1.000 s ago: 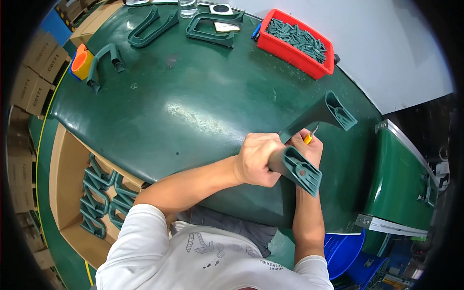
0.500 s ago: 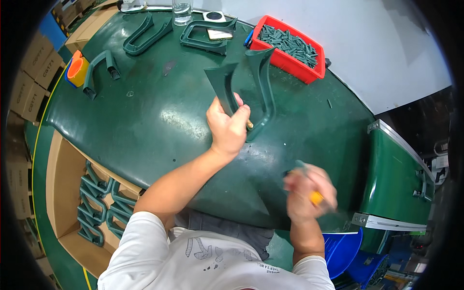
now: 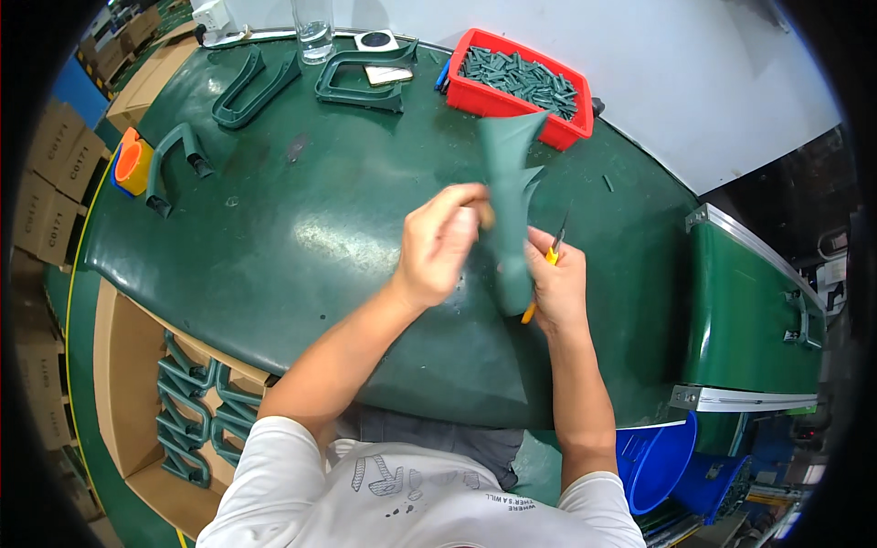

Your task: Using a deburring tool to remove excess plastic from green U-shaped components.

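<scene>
Green piece held over the table, knife in the right hand

At the lower left, green handles (image 3: pixel 183 411) are packed in a cardboard box (image 3: pixel 117 365); at the lower right, a blue bin (image 3: pixel 653 466) is partly seen. A yellow-handled knife (image 3: pixel 552 257) is gripped by the right hand (image 3: pixel 559 283), its blade pointed away from the body. The green piece (image 3: pixel 509 215), blurred, is seen between the hands over the table (image 3: pixel 228 256), its right edge met by the right fingers. The left hand (image 3: pixel 437 247) is placed at its left edge with fingers curled; whether anything is gripped there cannot be told. A loose peg (image 3: pixel 609 184) is seen farther off. At the left, an arched handle (image 3: pixel 157 169) is set beside an orange cup (image 3: pixel 134 166). Toward the far edge, two U-shaped handles (image 3: pixel 236 117) are laid out, near a glass (image 3: pixel 315 41) and a red tray (image 3: pixel 470 100) filled with green pegs (image 3: pixel 525 82).
</scene>
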`<action>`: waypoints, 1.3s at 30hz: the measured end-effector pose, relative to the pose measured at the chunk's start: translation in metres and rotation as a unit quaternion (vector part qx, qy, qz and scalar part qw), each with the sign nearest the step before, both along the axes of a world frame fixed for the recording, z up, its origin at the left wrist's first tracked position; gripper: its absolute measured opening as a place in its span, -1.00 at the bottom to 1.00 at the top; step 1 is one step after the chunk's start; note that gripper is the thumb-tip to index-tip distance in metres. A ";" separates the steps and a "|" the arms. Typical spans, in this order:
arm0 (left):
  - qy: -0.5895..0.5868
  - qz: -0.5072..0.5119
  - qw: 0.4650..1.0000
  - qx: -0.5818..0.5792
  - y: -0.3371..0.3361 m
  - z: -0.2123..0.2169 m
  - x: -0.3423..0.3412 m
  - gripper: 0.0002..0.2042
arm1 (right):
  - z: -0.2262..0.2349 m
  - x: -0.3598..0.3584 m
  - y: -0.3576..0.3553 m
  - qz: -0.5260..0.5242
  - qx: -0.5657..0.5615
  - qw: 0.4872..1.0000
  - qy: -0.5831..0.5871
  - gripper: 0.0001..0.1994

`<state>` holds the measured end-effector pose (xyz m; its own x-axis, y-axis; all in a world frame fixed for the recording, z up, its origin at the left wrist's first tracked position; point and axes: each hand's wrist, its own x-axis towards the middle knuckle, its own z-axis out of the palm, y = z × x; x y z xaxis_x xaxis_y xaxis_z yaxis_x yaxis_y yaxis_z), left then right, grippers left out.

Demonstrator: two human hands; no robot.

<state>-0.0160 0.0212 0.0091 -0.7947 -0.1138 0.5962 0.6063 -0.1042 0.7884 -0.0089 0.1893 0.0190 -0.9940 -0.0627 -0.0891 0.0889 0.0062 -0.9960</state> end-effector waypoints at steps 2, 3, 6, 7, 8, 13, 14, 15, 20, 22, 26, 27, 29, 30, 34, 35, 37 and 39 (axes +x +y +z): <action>0.071 0.124 0.962 -0.233 -0.001 -0.003 -0.007 -0.66 | 0.008 0.008 -0.002 0.030 -0.151 0.981 -0.116 -0.76; 0.098 0.146 0.943 -0.283 0.000 -0.005 -0.011 -0.60 | 0.012 0.011 -0.003 0.055 -0.182 0.967 -0.168 -0.81; 0.162 0.168 0.918 -0.319 0.000 -0.010 -0.018 -0.52 | 0.019 0.021 -0.003 0.120 -0.230 0.944 -0.206 -0.80; 0.179 0.164 0.916 -0.320 -0.002 -0.011 -0.020 -0.54 | 0.020 0.022 -0.002 0.121 -0.224 0.945 -0.208 -0.79; 0.203 0.159 0.913 -0.315 -0.004 -0.013 -0.021 -0.55 | 0.020 0.022 0.001 0.124 -0.223 0.944 -0.208 -0.78; -0.059 0.049 0.965 -0.251 -0.011 -0.018 -0.017 -0.66 | 0.016 0.001 0.024 0.137 -0.316 0.935 -0.082 -0.58; -0.089 0.009 0.980 -0.179 -0.011 -0.018 -0.017 -0.64 | 0.014 -0.001 0.029 0.097 -0.316 0.941 -0.069 -0.60; -0.109 -0.033 0.988 -0.107 -0.010 -0.018 -0.017 -0.62 | 0.011 -0.003 0.033 0.056 -0.229 0.972 -0.006 -0.62; -0.144 -0.149 0.978 -0.010 -0.011 -0.015 -0.014 -0.56 | -0.004 0.005 0.044 -0.015 0.214 0.944 0.252 -0.70; -0.120 -0.153 0.981 -0.015 -0.008 -0.016 -0.012 -0.54 | -0.008 0.006 0.044 0.017 0.337 0.888 0.313 -0.71; -0.083 -0.150 0.984 -0.049 -0.009 -0.017 -0.014 -0.58 | -0.009 0.007 0.041 0.022 0.385 0.842 0.377 -0.77; -0.079 -0.152 0.984 -0.050 -0.009 -0.017 -0.014 -0.62 | -0.008 0.008 0.040 0.017 0.388 0.837 0.386 -0.82; -0.071 -0.147 0.985 -0.063 -0.010 -0.017 -0.014 -0.66 | -0.007 0.008 0.040 0.006 0.391 0.835 0.388 -0.83; -0.066 -0.141 0.985 -0.075 -0.010 -0.017 -0.015 -0.65 | -0.007 0.008 0.040 0.005 0.391 0.834 0.389 -0.83; -0.046 -0.124 0.983 -0.129 -0.012 -0.018 -0.015 -0.64 | -0.009 0.008 0.039 -0.025 0.403 0.826 0.392 -0.82; -0.044 -0.120 0.983 -0.132 -0.012 -0.018 -0.016 -0.65 | -0.009 0.008 0.039 -0.030 0.407 0.825 0.390 -0.82; -0.040 -0.111 0.983 -0.137 -0.012 -0.019 -0.015 -0.65 | -0.010 0.008 0.040 -0.038 0.417 0.820 0.390 -0.83; -0.057 -0.126 0.979 -0.152 -0.011 -0.020 -0.014 -0.66 | -0.009 0.008 0.041 -0.044 0.430 0.813 0.390 -0.84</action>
